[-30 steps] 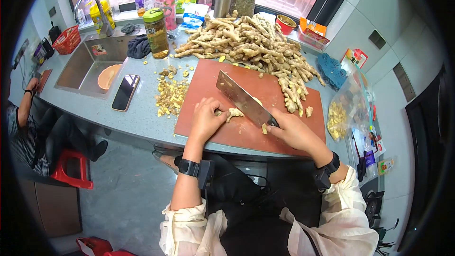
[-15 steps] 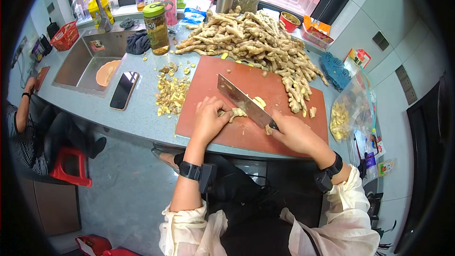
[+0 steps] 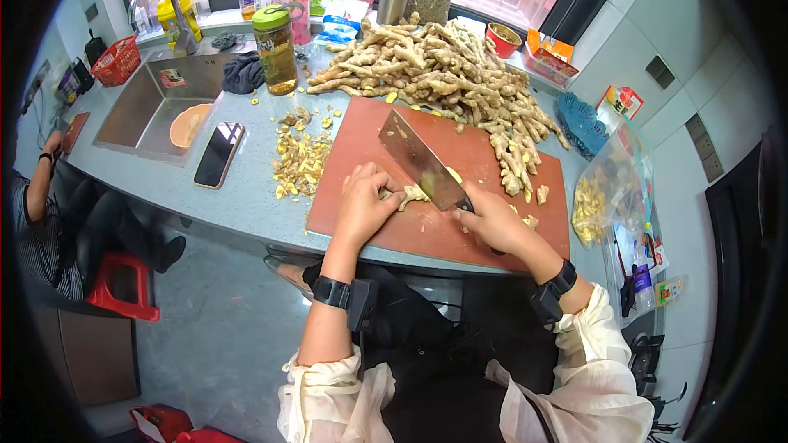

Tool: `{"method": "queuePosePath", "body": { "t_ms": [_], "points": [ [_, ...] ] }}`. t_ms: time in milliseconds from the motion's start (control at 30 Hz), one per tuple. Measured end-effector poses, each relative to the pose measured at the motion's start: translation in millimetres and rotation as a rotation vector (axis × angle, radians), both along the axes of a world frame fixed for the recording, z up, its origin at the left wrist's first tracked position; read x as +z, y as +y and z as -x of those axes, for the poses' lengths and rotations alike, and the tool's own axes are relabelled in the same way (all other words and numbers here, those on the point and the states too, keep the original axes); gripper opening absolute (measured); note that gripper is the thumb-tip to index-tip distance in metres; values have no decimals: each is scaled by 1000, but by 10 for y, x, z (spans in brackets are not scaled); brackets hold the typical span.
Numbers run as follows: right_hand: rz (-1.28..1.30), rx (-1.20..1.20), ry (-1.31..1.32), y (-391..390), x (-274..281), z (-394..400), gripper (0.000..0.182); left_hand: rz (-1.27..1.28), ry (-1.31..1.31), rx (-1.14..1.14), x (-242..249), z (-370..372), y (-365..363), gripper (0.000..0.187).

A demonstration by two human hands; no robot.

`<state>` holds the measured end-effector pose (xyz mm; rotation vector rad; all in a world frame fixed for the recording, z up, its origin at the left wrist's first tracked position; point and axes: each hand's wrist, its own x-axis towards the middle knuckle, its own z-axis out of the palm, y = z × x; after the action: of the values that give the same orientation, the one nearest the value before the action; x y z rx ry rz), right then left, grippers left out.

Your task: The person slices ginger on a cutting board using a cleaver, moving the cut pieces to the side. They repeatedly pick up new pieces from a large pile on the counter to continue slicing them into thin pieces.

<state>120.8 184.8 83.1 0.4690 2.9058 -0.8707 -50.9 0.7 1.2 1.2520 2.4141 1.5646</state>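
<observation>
On the brown cutting board (image 3: 361,135), my left hand (image 3: 367,203) presses down with curled fingers on a piece of ginger (image 3: 416,194), whose right end sticks out past the thumb. My right hand (image 3: 491,217) grips the handle of a cleaver (image 3: 421,162). Its broad blade slants up to the left, just beyond the held ginger, and partly covers a cut yellow slice behind it. Small cut bits lie right of my right hand. A large heap of whole ginger (image 3: 443,66) overlaps the board's far edge.
Ginger trimmings (image 3: 300,160) lie left of the board, near a phone (image 3: 219,154) and a green-lidded bottle (image 3: 276,53). A sink (image 3: 135,115) is farther left. At right stand a plastic bag of slices (image 3: 591,205) and a blue basket (image 3: 581,127). Another person (image 3: 49,221) sits at far left.
My right hand has shifted slightly left, and the cleaver has turned so more of its blade face shows. Small bits now show beside that hand. My left hand stays on the ginger.
</observation>
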Motion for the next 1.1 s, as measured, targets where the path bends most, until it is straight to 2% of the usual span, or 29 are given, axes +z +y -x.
{"method": "queuePosePath", "body": {
  "t_ms": [33,167,233,333,433,567,633,767,867,933,1100],
  "points": [
    [96,-68,-67,-7,54,-6,36,-4,-26,-4,-12,2,7,15],
    [66,19,46,70,67,-99,34,-3,-50,8,-45,10,18,16],
    [158,-13,41,-1,282,-140,34,0,-51,10,-33,4,12,15],
    [121,3,8,-32,429,-147,33,1,-51,8,-28,2,24,15],
    [43,77,24,42,297,-162,27,3,-46,13,-19,-5,23,15],
    [62,62,-13,24,302,-117,24,31,-27,14,-1,-6,4,14],
    [97,58,-96,46,324,-90,39,35,-24,13,5,-7,7,14],
    [121,63,-132,40,348,-33,39,11,-1,8,-45,7,26,17],
    [19,77,-122,-15,296,-5,36,12,-1,8,-55,9,33,17],
    [-154,126,-59,-38,209,16,33,9,-2,4,-69,16,38,16],
    [-220,110,-96,-168,123,258,35,-9,0,-9,-39,17,36,16]
  ]
}}
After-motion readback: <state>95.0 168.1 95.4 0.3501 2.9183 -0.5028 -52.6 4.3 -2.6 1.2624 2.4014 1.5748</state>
